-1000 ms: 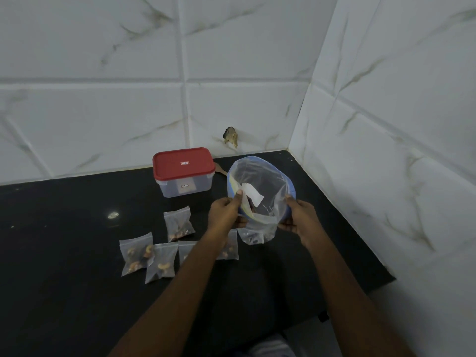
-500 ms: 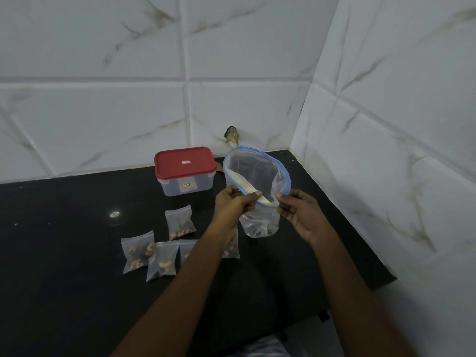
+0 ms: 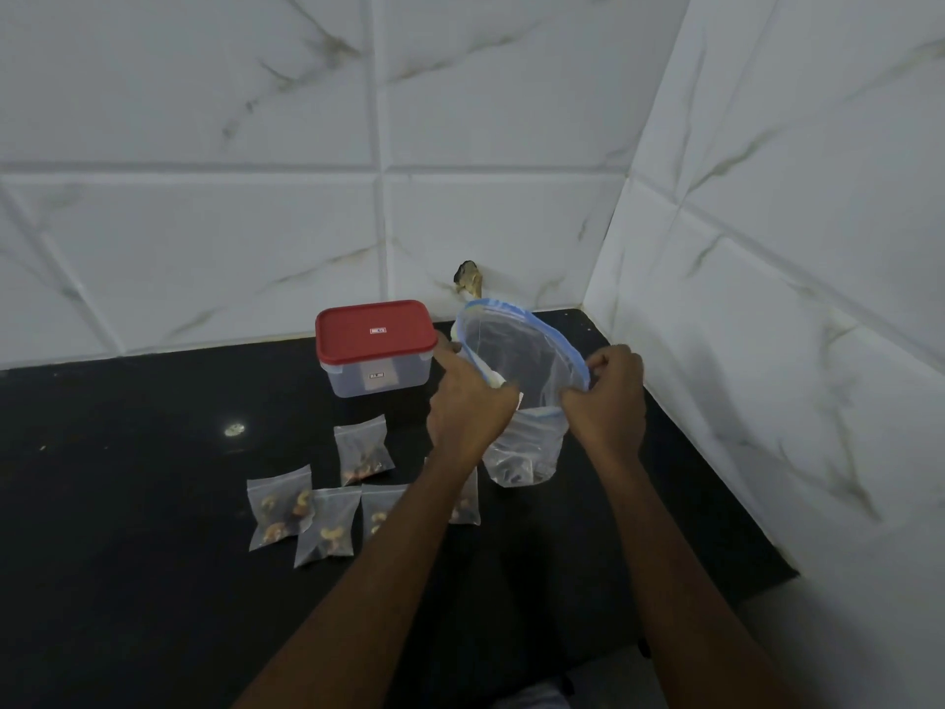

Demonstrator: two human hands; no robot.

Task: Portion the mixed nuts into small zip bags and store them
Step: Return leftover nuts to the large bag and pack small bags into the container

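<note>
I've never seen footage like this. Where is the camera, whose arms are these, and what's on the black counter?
No machine here: one camera, worn on a person's head, looks forward and down, so the arms reaching in from below are that person's own. The left hand and right hand both grip the blue-rimmed mouth of a large clear zip bag, with what look like a few nuts at its bottom. On the black counter lie five small zip bags of nuts, one partly hidden by the left arm. Behind them stands a clear container, its red lid on.
</note>
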